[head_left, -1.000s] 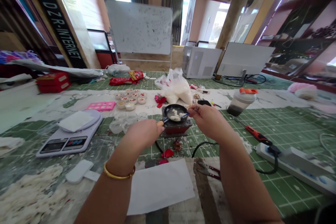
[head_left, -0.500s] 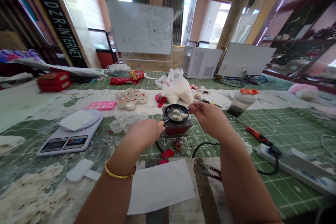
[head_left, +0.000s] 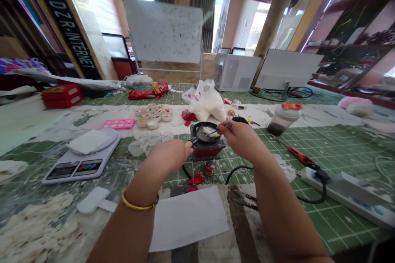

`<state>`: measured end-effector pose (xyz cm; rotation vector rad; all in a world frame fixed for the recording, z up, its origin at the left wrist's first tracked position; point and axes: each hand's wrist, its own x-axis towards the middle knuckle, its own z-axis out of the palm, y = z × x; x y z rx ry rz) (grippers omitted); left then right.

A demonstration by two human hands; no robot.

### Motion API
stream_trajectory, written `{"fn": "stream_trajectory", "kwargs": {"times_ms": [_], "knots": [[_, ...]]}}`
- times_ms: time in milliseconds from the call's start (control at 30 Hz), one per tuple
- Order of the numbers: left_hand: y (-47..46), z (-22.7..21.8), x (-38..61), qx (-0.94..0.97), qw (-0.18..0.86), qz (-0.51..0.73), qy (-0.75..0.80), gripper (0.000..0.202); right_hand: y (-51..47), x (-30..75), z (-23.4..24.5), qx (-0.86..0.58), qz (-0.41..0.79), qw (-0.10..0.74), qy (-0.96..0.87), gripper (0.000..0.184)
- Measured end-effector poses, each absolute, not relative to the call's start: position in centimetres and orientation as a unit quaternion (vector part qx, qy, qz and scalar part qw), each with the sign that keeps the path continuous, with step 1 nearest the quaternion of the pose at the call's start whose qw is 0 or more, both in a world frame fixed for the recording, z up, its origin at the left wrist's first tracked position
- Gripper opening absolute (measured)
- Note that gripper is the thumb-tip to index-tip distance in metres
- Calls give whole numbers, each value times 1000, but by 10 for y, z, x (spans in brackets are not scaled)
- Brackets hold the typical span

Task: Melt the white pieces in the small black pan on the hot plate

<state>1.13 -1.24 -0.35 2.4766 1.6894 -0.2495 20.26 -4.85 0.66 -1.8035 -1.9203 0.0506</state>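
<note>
Miniature frying pan (head_left: 205, 132) — just beside right-hand fingers (head_left: 222, 126).

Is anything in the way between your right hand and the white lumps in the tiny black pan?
Nothing visible is in the way. The right hand pinches a thin blue tool, and its tip reaches the white lumps in the tiny black pan. The left hand grips the pan's handle.

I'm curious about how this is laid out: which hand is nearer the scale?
Left. The left hand grips the small pan by its handle, to the right of the scale. The right hand, pinching a blue tool, is farther away, beyond the pan.
</note>
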Motion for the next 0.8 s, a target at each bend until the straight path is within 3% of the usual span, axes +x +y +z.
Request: {"fn": "stream_trajectory", "kwargs": {"times_ms": [167, 300, 800], "knots": [[-12, -4, 11, 830, 70, -79, 547, 45, -47, 204, 7, -688, -34, 260, -676, 31], [-12, -4, 11, 830, 70, -77, 548, 45, -48, 204, 7, -673, -15, 227, -704, 29], [-12, -4, 11, 823, 85, -79, 556, 46, -52, 202, 9, -674, -29, 231, -701, 31]]}}
